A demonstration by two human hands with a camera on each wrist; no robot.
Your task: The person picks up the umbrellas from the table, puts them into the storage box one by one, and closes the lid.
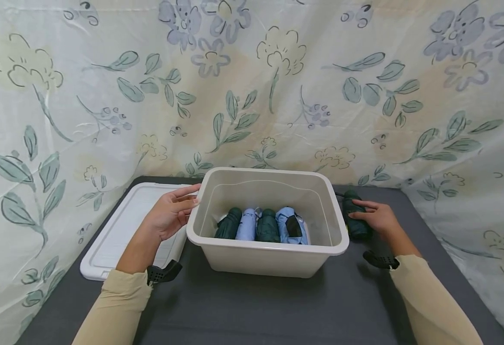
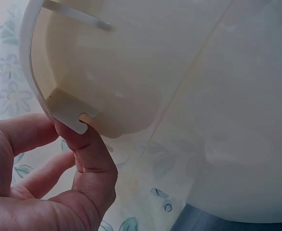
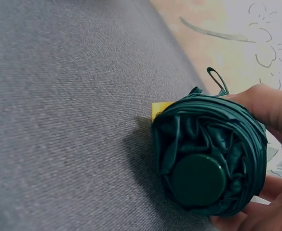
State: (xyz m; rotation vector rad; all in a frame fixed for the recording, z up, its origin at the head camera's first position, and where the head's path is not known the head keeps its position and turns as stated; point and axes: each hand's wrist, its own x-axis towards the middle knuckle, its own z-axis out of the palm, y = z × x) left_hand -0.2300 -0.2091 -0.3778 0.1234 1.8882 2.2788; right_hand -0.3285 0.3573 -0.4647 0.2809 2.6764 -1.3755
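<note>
A beige plastic bin stands on the table, and my left hand pinches its left rim. Thumb and finger meet at the rim in the left wrist view. To the right of the bin, my right hand grips a rolled dark green folding umbrella by its side. A wrist loop and a small yellow tag show beside it. Inside the bin lie two dark green umbrellas and two light blue ones, a plain one and one with a black patch, side by side.
A white lid lies flat left of the bin, partly behind my left forearm. The dark grey table extends in front. A floral curtain hangs behind and around it.
</note>
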